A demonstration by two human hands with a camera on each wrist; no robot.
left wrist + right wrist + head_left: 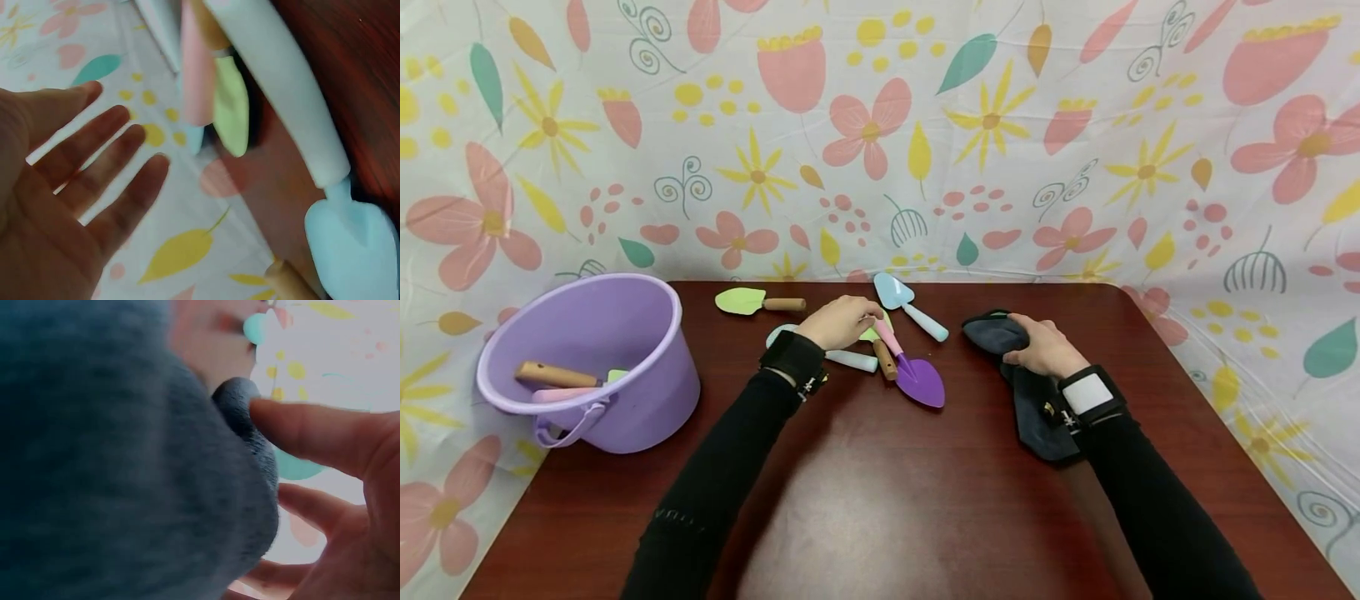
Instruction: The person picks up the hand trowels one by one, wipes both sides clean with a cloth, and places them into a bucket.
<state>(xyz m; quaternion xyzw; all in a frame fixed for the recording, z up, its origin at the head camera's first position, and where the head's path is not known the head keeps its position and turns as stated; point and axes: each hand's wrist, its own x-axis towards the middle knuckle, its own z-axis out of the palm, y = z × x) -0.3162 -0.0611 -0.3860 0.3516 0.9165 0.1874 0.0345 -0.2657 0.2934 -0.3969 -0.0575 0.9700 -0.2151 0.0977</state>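
Observation:
My left hand (841,322) hovers over a group of small garden trowels. In the left wrist view its fingers are extended and apart from the tools. Nearest it in the head view is the pink handle of a purple trowel (921,383). Beside that lie a wooden-handled green trowel (886,362) and a light blue trowel (356,244), partly hidden by the hand. On the right, my right hand (1047,346) holds a dark grey cloth item (1037,412), thumb on one side and fingers on the other in the right wrist view (244,462). Its exact kind is unclear.
A purple bucket (662,400) stands at the left with wooden-handled and pink-handled tools inside. Another green trowel (741,301) lies near the table's back edge, and a light blue trowel (893,291) is behind the purple one. A flowered cloth (880,208) hangs behind the table.

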